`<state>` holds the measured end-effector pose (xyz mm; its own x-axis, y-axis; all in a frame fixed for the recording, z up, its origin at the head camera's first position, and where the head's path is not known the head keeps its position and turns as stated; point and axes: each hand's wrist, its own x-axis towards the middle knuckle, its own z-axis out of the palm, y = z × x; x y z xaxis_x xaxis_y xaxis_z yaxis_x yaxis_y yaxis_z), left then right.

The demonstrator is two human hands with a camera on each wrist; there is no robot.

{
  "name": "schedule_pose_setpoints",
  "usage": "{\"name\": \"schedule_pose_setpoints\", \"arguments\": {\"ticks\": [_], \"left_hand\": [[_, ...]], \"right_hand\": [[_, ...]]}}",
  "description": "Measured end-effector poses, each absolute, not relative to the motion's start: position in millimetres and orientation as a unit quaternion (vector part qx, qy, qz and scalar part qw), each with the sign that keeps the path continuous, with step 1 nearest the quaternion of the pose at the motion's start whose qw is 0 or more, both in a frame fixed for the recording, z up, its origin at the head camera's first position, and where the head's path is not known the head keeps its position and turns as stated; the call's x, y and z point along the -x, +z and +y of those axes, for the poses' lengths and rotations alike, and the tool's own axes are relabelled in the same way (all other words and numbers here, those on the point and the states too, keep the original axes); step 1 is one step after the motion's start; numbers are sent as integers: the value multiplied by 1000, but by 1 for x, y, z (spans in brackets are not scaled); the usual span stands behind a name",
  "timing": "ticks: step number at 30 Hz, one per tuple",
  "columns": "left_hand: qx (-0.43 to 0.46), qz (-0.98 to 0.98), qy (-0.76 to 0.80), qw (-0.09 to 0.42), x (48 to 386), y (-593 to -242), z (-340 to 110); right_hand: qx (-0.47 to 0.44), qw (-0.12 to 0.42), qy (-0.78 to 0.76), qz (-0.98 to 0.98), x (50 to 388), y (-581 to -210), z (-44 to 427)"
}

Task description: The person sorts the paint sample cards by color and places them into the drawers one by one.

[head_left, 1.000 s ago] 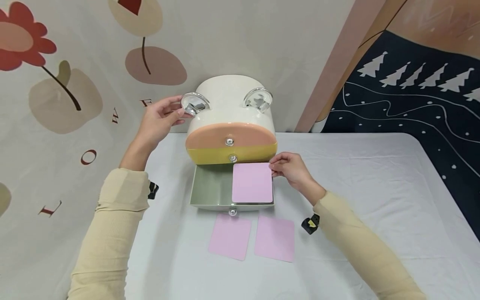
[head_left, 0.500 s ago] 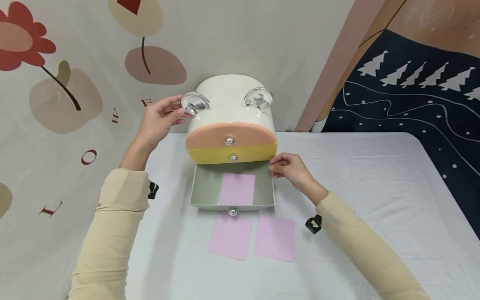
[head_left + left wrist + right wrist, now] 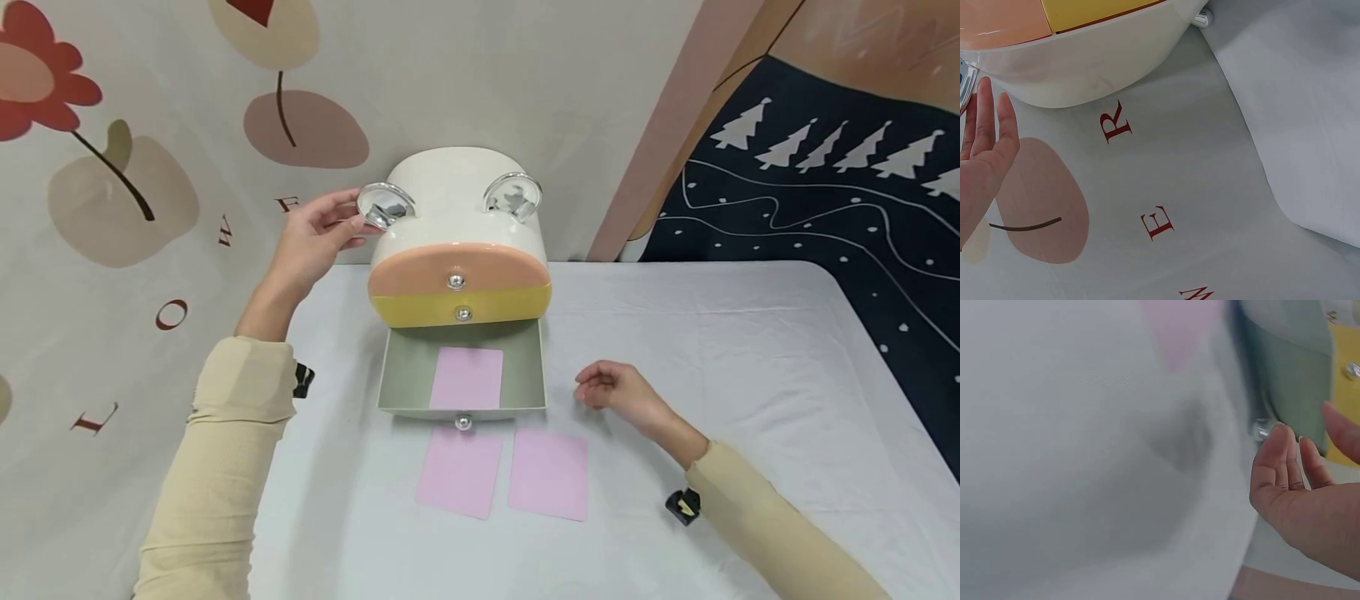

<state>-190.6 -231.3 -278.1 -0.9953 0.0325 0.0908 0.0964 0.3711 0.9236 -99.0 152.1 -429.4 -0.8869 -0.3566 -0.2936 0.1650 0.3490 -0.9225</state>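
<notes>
At the back stands a white desk organizer with silver ears. My left hand holds its left silver ear, thumb at the edge and fingers partly hidden behind; in the left wrist view some fingers look fairly straight. The green bottom drawer is pulled out. A pink square card lies in it. Two more pink cards, a left card and a right card, lie on the table in front. My right hand, fingers loosely bent and holding nothing, is right of the drawer, apart from it.
Above the green drawer, the orange drawer and yellow drawer are closed, each with a silver knob. A white cloth covers the table. Behind hangs a printed curtain; a dark tree-patterned cloth is at right.
The card my right hand held over the drawer has dropped inside. My right hand has since moved away, right and toward me. The left hand stays at the ear.
</notes>
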Motion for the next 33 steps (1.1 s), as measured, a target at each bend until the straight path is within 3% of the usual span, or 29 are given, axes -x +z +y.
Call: {"name": "schedule_pose_setpoints", "arguments": {"ticks": [6,15,21,33], "left_hand": [[43,-826,-561,30,190,-278,-231],[30,-831,-555,25,191,-279,-232],[35,-829,-558,26,191,-279,-233],[26,-828,-559,21,190,-278,-232]], "right_hand": [[100,230,-521,816,73,-454,157],[145,158,-412,886,51,-470,155],[137,141,-363,911,46,-474,148],[169,175,-411,879,56,-468,156]]}}
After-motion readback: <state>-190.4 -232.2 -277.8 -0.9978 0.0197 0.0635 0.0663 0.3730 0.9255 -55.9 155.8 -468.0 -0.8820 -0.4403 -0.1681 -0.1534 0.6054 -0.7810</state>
